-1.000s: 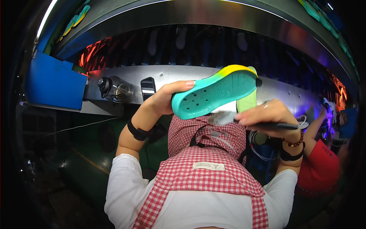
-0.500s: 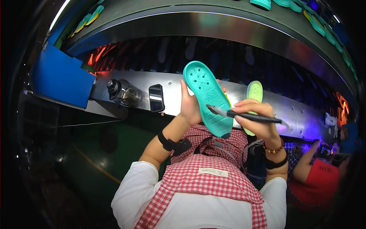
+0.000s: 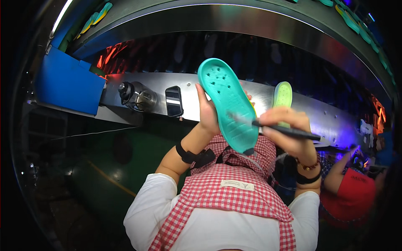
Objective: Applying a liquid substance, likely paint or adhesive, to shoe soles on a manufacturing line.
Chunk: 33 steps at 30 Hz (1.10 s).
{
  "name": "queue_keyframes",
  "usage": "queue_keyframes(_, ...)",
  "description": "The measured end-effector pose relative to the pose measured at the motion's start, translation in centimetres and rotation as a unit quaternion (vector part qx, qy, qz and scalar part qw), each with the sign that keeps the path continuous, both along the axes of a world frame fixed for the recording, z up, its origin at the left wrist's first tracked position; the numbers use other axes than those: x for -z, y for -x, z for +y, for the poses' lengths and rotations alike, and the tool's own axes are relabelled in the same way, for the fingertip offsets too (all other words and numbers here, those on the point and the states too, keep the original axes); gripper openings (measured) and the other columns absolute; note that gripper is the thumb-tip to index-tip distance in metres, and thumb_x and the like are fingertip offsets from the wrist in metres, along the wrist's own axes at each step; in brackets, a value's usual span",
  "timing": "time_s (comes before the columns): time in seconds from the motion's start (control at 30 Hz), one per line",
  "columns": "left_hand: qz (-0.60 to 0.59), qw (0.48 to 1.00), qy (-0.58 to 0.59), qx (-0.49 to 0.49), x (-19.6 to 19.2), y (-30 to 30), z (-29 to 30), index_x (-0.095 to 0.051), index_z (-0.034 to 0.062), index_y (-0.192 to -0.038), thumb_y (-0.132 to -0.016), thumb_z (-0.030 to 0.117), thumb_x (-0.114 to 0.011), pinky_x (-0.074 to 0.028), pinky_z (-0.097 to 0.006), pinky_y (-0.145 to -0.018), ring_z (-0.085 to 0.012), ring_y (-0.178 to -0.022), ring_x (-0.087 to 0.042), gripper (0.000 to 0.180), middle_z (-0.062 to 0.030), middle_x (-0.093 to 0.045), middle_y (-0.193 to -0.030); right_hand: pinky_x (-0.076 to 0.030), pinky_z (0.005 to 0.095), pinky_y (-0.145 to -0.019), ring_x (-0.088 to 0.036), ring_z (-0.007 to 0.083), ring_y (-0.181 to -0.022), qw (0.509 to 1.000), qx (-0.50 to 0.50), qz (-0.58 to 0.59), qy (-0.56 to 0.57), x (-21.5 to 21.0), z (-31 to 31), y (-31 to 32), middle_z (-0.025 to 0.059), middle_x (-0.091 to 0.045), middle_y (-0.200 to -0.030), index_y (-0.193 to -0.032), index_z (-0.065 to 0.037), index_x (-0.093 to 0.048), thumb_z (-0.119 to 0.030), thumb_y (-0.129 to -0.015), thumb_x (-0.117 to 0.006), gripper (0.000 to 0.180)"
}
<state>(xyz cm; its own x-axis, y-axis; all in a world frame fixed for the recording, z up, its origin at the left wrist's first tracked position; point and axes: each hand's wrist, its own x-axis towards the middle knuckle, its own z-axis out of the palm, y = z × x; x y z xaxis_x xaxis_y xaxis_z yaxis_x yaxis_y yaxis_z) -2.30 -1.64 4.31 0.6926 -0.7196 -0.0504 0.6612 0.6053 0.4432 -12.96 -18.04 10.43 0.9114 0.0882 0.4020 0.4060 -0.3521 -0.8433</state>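
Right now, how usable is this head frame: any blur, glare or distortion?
Head view: fisheye bends the metal ledge into an arc; corners black; brush tip motion-blurred against the teal sole; red and purple glare at right; both hands fairly sharp.

White long-sleeved top, sleeves pushed up to about the elbow on both arms, cuffs bunched. Over it a red-and-white checked fabric apron (image 3: 234, 196) with a bib, a small pale rectangular sewn label (image 3: 237, 185) on the chest and dark thin straps near the top edge. Left hand (image 3: 208, 115) bare, no glove; black band with a chunky black clasp (image 3: 193, 157) on the left wrist. Right hand (image 3: 287, 129) bare too; thin beaded bracelet (image 3: 309, 167) on the right wrist, wider black band (image 3: 306, 180) just below it on the forearm. No rings that I can make out; fingers partly blurred.
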Motion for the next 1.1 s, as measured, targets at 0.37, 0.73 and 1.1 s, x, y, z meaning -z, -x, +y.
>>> queue_keyframes(0.37,-0.079,0.995,0.047,-0.042,-1.1,-1.0,0.3,-0.042,0.0056,-0.121,-0.077,0.072,-0.025,-0.037,-0.051,-0.094,-0.0283,-0.099,-0.053,0.081,-0.0138,-0.053,-0.106,-0.048,0.0323,-0.078,-0.061,0.0236,-0.086,0.996,-0.055,0.018,-0.067,2.2,0.3,0.4,0.0134,-0.064,-0.088,-0.086,0.001,-0.063,0.002,-0.067,-0.068,0.02)
queue_keyframes(0.73,-0.028,0.995,0.016,-0.091,-4.0,1.1,-0.4,-0.035,-0.0012,-0.126,-0.087,0.053,-0.025,-0.034,-0.051,-0.097,-0.0343,-0.109,-0.047,0.068,-0.0197,-0.045,-0.122,-0.042,0.0365,-0.09,-0.056,0.0243,-0.099,0.851,-0.084,0.139,-0.5,3.5,1.5,-0.5,0.017,-0.06,-0.099,-0.092,0.004,-0.057,0.002,-0.076,-0.059,0.016)
queue_keyframes(1.1,-0.112,0.992,-0.004,-0.055,-3.1,-0.8,0.1,-0.041,-0.0045,-0.122,-0.087,0.041,-0.03,-0.041,-0.046,-0.09,-0.0356,-0.103,-0.052,0.058,-0.0245,-0.048,-0.118,-0.047,0.0273,-0.076,-0.06,0.0179,-0.084,0.988,-0.065,0.041,-0.132,0.1,0.9,-1.0,0.0135,-0.063,-0.09,-0.091,0.003,-0.062,0.003,-0.073,-0.061,0.018)
